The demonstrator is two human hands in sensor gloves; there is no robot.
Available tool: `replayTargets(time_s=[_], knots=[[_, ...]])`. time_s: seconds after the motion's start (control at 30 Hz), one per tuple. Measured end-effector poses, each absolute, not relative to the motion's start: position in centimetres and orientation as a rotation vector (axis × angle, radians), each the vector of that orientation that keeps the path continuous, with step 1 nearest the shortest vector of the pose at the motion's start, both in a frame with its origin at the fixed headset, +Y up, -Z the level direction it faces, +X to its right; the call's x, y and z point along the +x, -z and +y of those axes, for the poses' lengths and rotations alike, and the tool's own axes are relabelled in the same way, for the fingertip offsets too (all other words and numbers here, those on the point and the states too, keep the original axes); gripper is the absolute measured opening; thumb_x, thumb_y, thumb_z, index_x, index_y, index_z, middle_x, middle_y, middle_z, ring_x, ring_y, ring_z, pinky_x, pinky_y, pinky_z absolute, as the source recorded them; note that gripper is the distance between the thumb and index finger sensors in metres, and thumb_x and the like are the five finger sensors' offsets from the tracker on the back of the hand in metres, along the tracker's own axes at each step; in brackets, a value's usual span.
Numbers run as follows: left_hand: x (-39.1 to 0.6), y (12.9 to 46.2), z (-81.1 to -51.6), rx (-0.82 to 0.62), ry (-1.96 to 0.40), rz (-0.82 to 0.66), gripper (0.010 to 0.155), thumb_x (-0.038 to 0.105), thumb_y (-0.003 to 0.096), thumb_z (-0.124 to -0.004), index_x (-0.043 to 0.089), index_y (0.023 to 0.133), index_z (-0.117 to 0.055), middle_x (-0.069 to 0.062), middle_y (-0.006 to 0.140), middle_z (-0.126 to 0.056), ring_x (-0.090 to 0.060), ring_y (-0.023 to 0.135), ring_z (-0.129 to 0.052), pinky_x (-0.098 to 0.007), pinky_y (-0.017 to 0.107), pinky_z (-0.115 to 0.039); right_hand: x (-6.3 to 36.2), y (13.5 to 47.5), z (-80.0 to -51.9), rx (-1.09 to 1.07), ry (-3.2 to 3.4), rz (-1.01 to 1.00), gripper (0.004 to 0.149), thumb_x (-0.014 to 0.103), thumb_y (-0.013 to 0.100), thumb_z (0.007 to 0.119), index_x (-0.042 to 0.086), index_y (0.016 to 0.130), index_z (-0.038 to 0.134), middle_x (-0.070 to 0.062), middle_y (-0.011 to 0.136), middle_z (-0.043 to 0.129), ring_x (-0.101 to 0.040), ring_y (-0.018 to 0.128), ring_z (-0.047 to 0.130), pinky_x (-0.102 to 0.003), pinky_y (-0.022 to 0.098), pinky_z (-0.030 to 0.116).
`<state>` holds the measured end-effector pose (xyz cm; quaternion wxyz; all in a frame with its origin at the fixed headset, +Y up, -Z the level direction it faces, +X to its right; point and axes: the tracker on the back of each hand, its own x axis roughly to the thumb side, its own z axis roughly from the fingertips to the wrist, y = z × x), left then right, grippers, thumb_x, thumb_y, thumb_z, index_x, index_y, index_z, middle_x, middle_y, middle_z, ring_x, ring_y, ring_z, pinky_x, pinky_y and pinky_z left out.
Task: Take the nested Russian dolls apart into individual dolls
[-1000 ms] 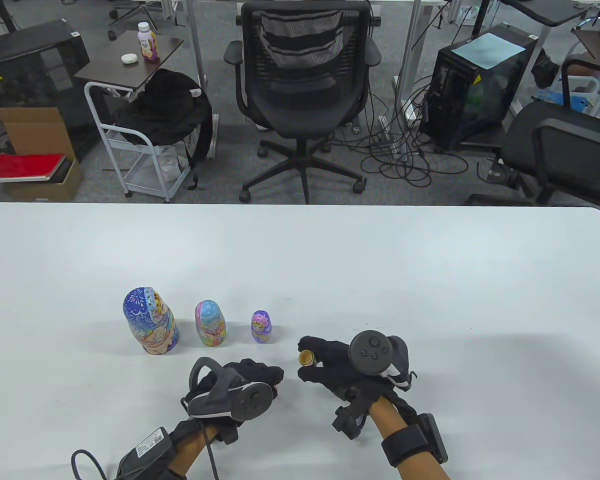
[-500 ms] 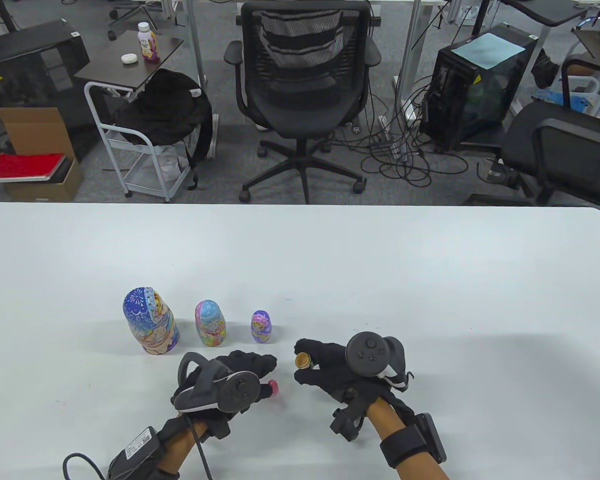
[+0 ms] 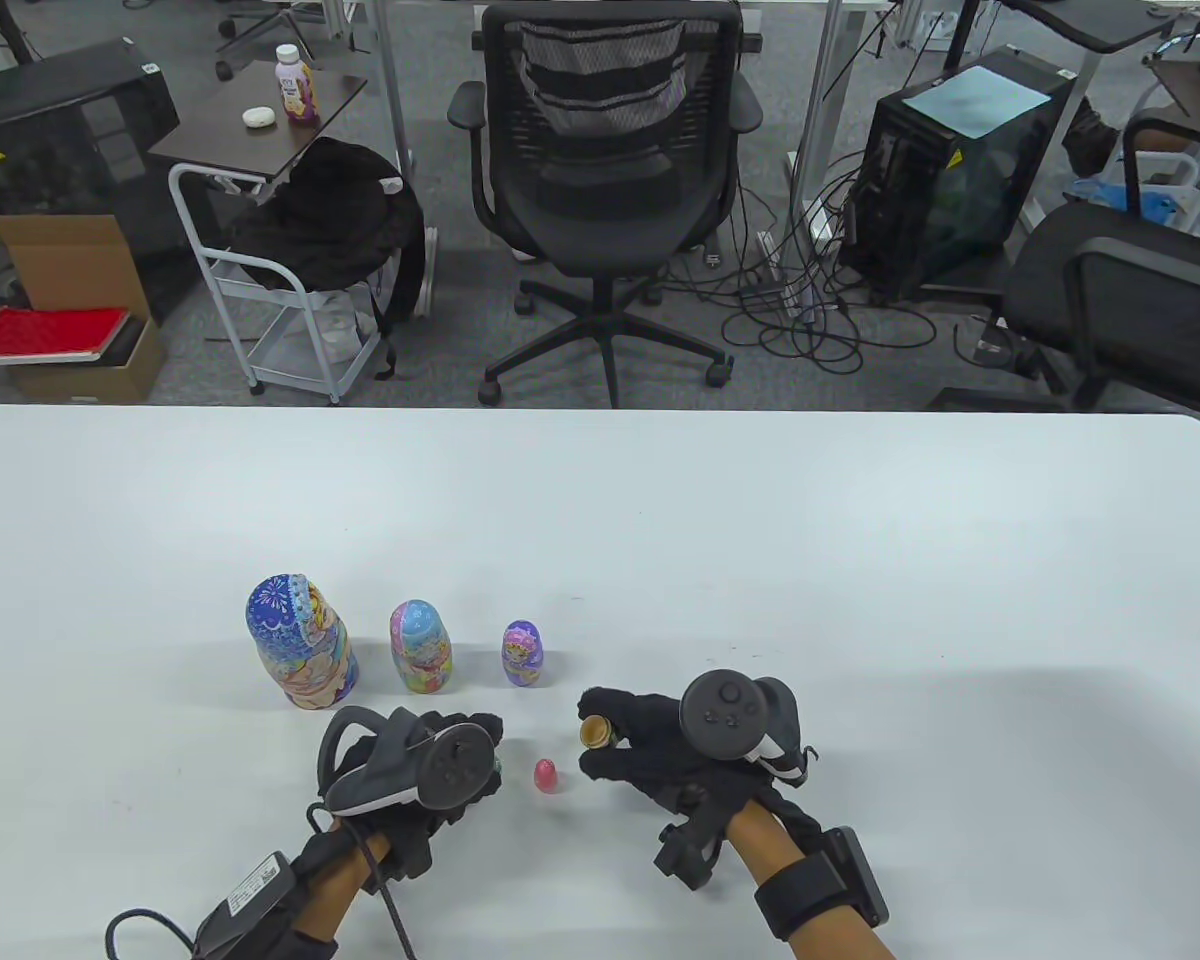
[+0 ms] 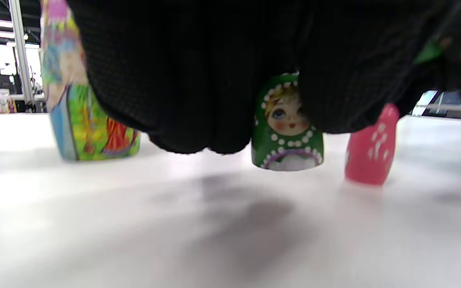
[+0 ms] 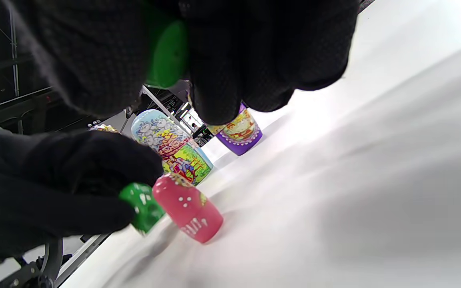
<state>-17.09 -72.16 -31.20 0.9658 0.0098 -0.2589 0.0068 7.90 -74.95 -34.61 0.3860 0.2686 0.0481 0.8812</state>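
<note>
Three closed dolls stand in a row: a large blue one point(image 3: 300, 645), a medium pink-blue one point(image 3: 421, 648) and a small purple one point(image 3: 523, 653). A tiny pink doll point(image 3: 545, 775) stands free on the table between my hands; it also shows in the left wrist view point(image 4: 370, 152) and the right wrist view point(image 5: 188, 210). My left hand point(image 3: 465, 742) holds a green doll half with a face point(image 4: 286, 132) down on the table, just left of the pink doll. My right hand point(image 3: 610, 740) grips the other green half point(image 3: 594, 733), its bare wooden inside facing left.
The white table point(image 3: 860, 560) stretches far and right of the dolls. A black office chair point(image 3: 605, 190) and a small cart point(image 3: 290, 300) stand beyond the far edge. The medium doll point(image 5: 170, 148) and the purple doll point(image 5: 240, 136) stand behind the pink one.
My left hand has let go of the tiny pink doll on the table and drawn left with the green half. My right hand has shifted slightly left with its half.
</note>
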Motion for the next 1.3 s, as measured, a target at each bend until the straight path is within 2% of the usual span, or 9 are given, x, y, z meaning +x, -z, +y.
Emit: replayTargets(time_s=[0.17, 0.3, 0.97, 1.3], knots=[[-16.7, 29.4, -69.3, 0.205, -0.199, -0.608, 0.056, 0.048, 0.0482, -0.086, 0.019, 0.096, -0.078, -0.004, 0.082, -0.099, -0.026, 0.068, -0.104, -0.036, 0.051, -0.092, 7.2, 34.1, -74.6, 0.72, -2.223, 0.132, 0.069, 0.043, 0.038, 0.093, 0.01, 0.097, 0.075, -0.014, 0.08, 0.1, -0.036, 0.079, 0.093, -0.047, 0.057, 0.081], [-16.4, 28.5, -68.5, 0.294, -0.249, -0.646, 0.056, 0.048, 0.0482, -0.086, 0.019, 0.096, -0.078, -0.004, 0.082, -0.099, -0.026, 0.068, -0.104, -0.036, 0.051, -0.092, 6.4, 33.7, -74.6, 0.758, -2.22, 0.147, 0.07, 0.043, 0.038, 0.093, 0.01, 0.096, 0.075, -0.013, 0.08, 0.1, -0.035, 0.079, 0.093, -0.047, 0.057, 0.081], [-15.7, 27.9, -69.3, 0.273, -0.322, -0.724, 0.055, 0.046, 0.0486, -0.086, 0.019, 0.096, -0.077, -0.005, 0.082, -0.098, -0.027, 0.068, -0.104, -0.036, 0.051, -0.091, 4.6, 32.6, -75.0, 0.847, -2.238, 0.214, 0.07, 0.043, 0.036, 0.095, 0.008, 0.095, 0.076, -0.011, 0.076, 0.103, -0.033, 0.076, 0.096, -0.046, 0.056, 0.083], [-14.4, 27.0, -69.5, 0.278, -0.198, -0.761, 0.055, 0.046, 0.0479, -0.087, 0.019, 0.095, -0.079, -0.005, 0.081, -0.099, -0.027, 0.067, -0.104, -0.036, 0.05, -0.092, 4.3, 32.5, -74.9, 0.861, -2.321, 0.238, 0.07, 0.041, 0.035, 0.097, 0.005, 0.092, 0.08, -0.01, 0.07, 0.106, -0.032, 0.07, 0.1, -0.044, 0.052, 0.087]])
